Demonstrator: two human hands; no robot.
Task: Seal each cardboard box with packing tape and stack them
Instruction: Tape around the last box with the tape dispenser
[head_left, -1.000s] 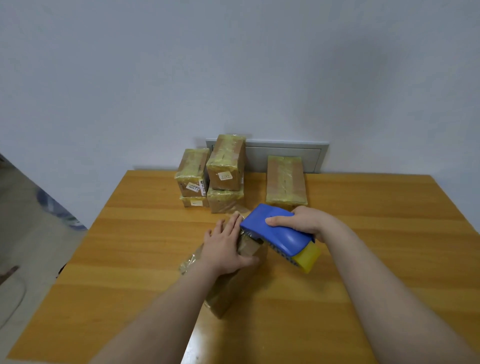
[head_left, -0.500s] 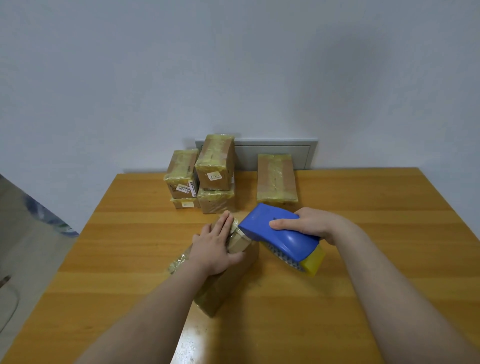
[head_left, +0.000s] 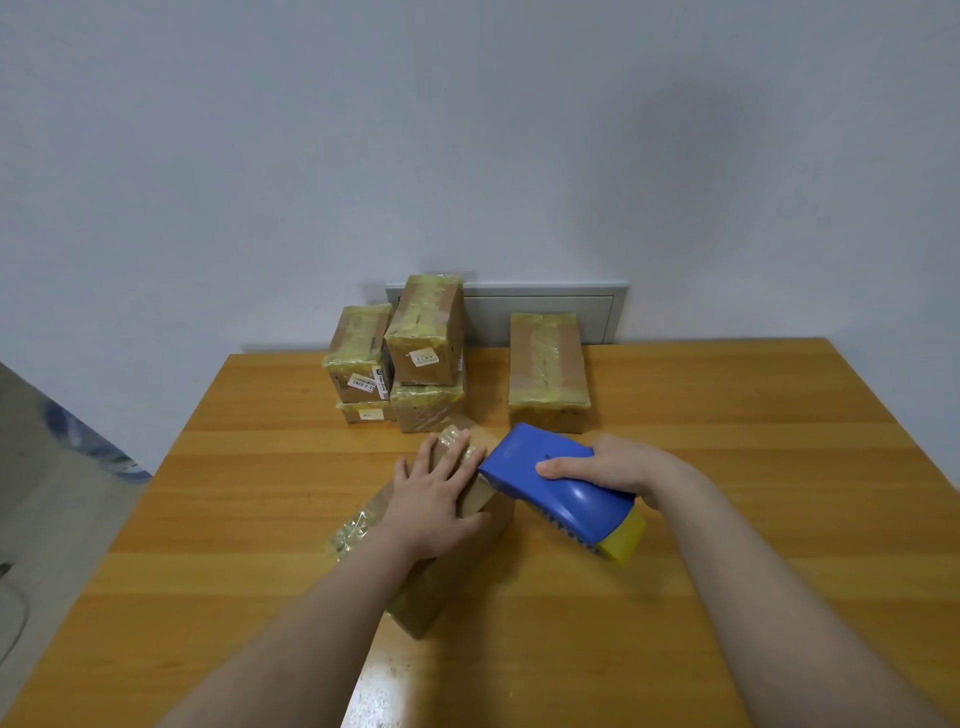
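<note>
**Clerk:** Entry one, left hand (head_left: 434, 499)?

**Checker:** Laid flat on top of the cardboard box (head_left: 441, 587), fingers straight and slightly spread, thumb along the box's right edge. It presses and does not grip.

**Clerk:** Entry two, right hand (head_left: 613, 467)?

**Checker:** Fingers curled over the blue tape dispenser (head_left: 545, 478), holding it. The dispenser's front end meets the box top just beside the left fingertips. Its yellow rear end (head_left: 626, 540) points back towards the right forearm.

**Clerk:** The box itself?

**Checker:** Lies lengthwise under the left hand and forearm on the wooden table (head_left: 727, 415), angled away to the right. Crinkled clear tape (head_left: 353, 530) shows on its side, left of the left wrist.

**Clerk:** Stock beyond the fingertips?

**Checker:** Five taped boxes. Beyond the left hand there is a two-high stack (head_left: 358, 358), and just beside it on the right a taller two-high stack (head_left: 426, 332). Beyond the right hand there is a single taped box (head_left: 545, 364), apart from the stacks and near the dispenser's front.

**Clerk:** Anything behind those?

**Checker:** A grey wall panel (head_left: 540, 312), partly hidden by the boxes.
</note>
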